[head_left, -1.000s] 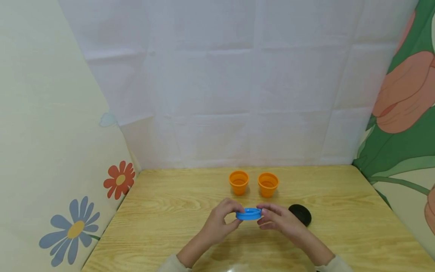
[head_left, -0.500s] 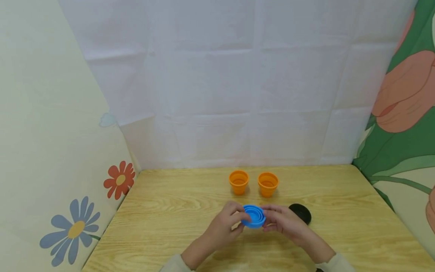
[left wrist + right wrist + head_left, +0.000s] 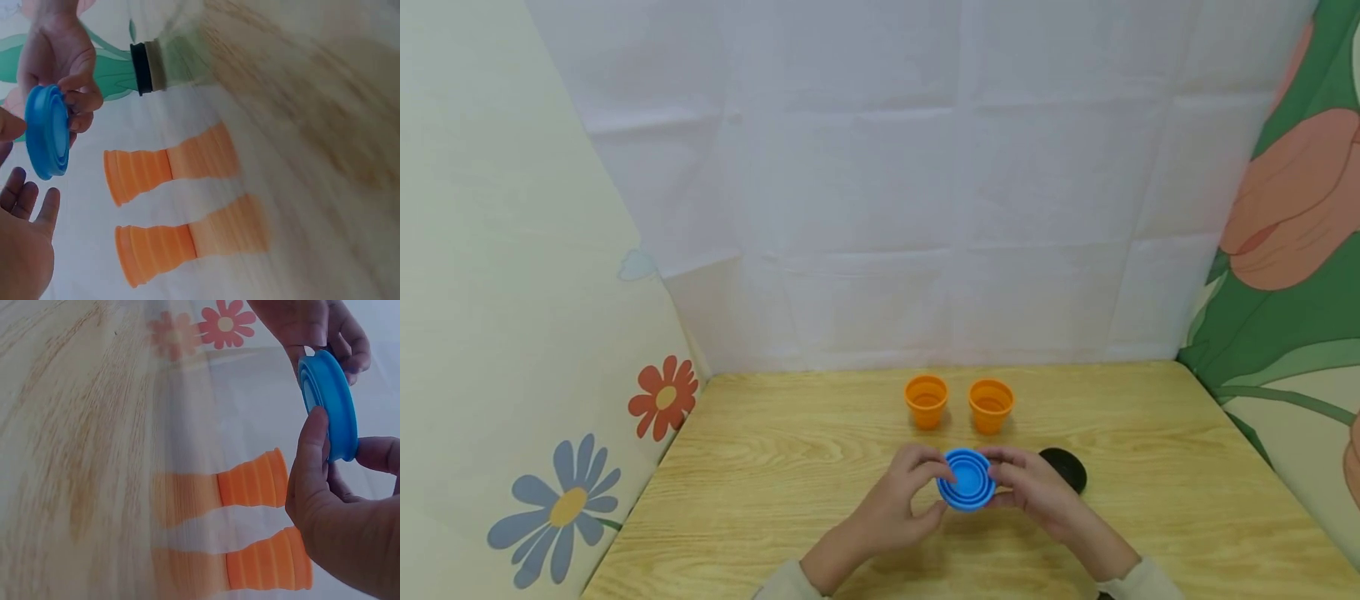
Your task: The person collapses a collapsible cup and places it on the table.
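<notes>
"Blue, that ringed disc [image 3: 966,479]: where is it exactly?"

"Up off the table [image 3: 760,467], between the two hands, with its stepped inner face tilted back toward the person."

"What does each hand do?"

"The left hand [image 3: 895,500] holds the disc's left edge in a wide C, one fingertip over the rim and the thumb at the near edge. The right hand [image 3: 1033,496] pinches the opposite edge, thumb against one face and finger against the outside. Both are on the disc at once."

"How much room around it?"

"Beyond the disc stand two upright orange cups, the left cup [image 3: 927,404] and the right cup [image 3: 991,407], near each other but apart. A black disc [image 3: 1070,469] lies to its right, partly behind the right hand. Wood grain stretches widely to the disc's left; the table's far edge, past the cups, meets a white cloth [image 3: 880,183]."
</notes>
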`<state>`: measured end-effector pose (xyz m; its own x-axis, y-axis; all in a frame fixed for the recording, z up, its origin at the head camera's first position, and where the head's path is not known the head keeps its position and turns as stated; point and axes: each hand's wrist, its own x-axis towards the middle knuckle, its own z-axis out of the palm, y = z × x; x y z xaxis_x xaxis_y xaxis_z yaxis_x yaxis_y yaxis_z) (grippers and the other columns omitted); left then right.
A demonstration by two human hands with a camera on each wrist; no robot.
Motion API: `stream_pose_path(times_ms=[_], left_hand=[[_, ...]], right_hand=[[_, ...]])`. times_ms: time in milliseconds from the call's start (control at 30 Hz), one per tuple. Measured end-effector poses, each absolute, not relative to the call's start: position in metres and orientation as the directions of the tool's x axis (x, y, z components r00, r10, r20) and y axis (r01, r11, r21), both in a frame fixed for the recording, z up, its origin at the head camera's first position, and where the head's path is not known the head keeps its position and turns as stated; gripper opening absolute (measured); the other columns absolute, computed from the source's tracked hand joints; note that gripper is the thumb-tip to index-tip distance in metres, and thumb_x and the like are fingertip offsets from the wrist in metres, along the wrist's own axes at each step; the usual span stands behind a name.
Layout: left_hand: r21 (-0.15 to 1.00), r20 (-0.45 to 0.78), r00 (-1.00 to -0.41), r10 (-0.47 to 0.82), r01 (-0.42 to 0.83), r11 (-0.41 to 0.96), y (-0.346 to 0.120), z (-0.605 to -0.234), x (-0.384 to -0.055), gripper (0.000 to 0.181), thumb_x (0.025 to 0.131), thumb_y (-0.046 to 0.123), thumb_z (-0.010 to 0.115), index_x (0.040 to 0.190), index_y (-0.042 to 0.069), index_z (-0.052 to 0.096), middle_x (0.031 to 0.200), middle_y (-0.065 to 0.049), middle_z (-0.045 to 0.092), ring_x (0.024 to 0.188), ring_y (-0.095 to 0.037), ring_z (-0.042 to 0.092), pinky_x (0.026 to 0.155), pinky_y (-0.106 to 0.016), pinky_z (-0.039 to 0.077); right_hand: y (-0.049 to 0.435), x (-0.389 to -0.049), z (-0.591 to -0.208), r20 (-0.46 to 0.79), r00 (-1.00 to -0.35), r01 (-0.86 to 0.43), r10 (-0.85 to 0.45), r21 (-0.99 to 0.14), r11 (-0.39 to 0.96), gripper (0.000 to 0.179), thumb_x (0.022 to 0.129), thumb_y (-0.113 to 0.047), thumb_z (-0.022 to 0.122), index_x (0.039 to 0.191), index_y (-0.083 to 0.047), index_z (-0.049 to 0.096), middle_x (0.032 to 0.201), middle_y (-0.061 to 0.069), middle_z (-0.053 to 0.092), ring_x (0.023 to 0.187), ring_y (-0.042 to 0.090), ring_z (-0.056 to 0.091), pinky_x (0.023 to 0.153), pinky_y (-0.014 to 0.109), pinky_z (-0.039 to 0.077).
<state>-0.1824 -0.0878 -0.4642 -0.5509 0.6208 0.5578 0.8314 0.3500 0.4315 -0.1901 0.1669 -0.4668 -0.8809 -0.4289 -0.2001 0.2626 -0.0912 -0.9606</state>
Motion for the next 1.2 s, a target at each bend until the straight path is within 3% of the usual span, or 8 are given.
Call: stream_pose_path(times_ms=[167,267,367,600,933,1200], left_hand=[[0.764,0.352,-0.779,0.519,0.559,0.323,-0.083,-0.461,-0.183,0.031,0.097,0.008,0.065,0.128,0.009,0.059,0.129,-0.006,0.051,0.119,-0.026,0.051,0.095,-0.033,0.056],[0.856,0.254,-0.850,0.461,0.420,0.302,-0.079,-0.461,-0.185,0.032,0.102,0.009,0.059,0.133,0.007,0.056,0.129,-0.011,0.051,0.115,-0.029,0.055,0.088,-0.025,0.057],[0.926,0.151,-0.898,0.414,0.275,0.258,-0.075,-0.463,-0.187,0.034,0.104,0.010,0.055,0.136,0.002,0.053,0.129,-0.016,0.051,0.110,-0.026,0.057,0.084,-0.027,0.059],[0.999,0.025,-0.923,0.383,0.039,0.029,-0.063,-0.472,-0.191,0.039,0.099,0.003,0.053,0.135,-0.010,0.048,0.117,-0.018,0.053,0.092,-0.016,0.059,0.083,-0.046,0.062],[0.998,-0.063,-0.928,0.368,-0.062,0.014,-0.057,-0.480,-0.197,0.037,0.096,0.000,0.054,0.131,-0.009,0.053,0.112,-0.015,0.055,0.091,-0.017,0.060,0.080,-0.036,0.062],[0.994,-0.109,-0.931,0.349,-0.096,0.052,-0.053,-0.493,-0.204,0.038,0.093,-0.004,0.055,0.131,-0.009,0.053,0.110,-0.014,0.056,0.087,-0.017,0.060,0.078,-0.038,0.063]], right_hand=[[0.169,-0.191,-0.468,-0.202,-0.895,0.251,-0.397,-0.965,-0.076,0.051,0.100,-0.014,0.056,0.142,0.012,0.043,0.119,0.012,0.067,0.096,0.019,0.068,0.088,0.040,0.060],[0.170,-0.192,-0.469,-0.215,-0.903,0.255,-0.371,-0.965,-0.062,0.050,0.100,-0.014,0.056,0.141,0.011,0.045,0.121,0.013,0.066,0.097,0.020,0.067,0.088,0.040,0.060],[0.170,-0.193,-0.470,-0.230,-0.911,0.262,-0.342,-0.964,-0.048,0.048,0.100,-0.013,0.056,0.141,0.011,0.046,0.122,0.014,0.065,0.097,0.020,0.067,0.088,0.040,0.060],[0.170,-0.194,-0.471,-0.224,-0.923,0.250,-0.313,-0.967,-0.043,0.048,0.099,-0.013,0.057,0.140,0.011,0.046,0.122,0.014,0.064,0.096,0.020,0.066,0.086,0.039,0.060],[0.171,-0.197,-0.478,-0.237,-0.933,0.247,-0.269,-0.969,-0.003,0.046,0.101,-0.012,0.056,0.141,0.010,0.047,0.128,0.019,0.061,0.097,0.021,0.066,0.085,0.040,0.061],[0.170,-0.197,-0.486,-0.229,-0.949,0.212,-0.216,-0.972,0.096,0.038,0.103,-0.008,0.054,0.137,0.009,0.054,0.125,0.019,0.064,0.096,0.022,0.068,0.083,0.042,0.061]])
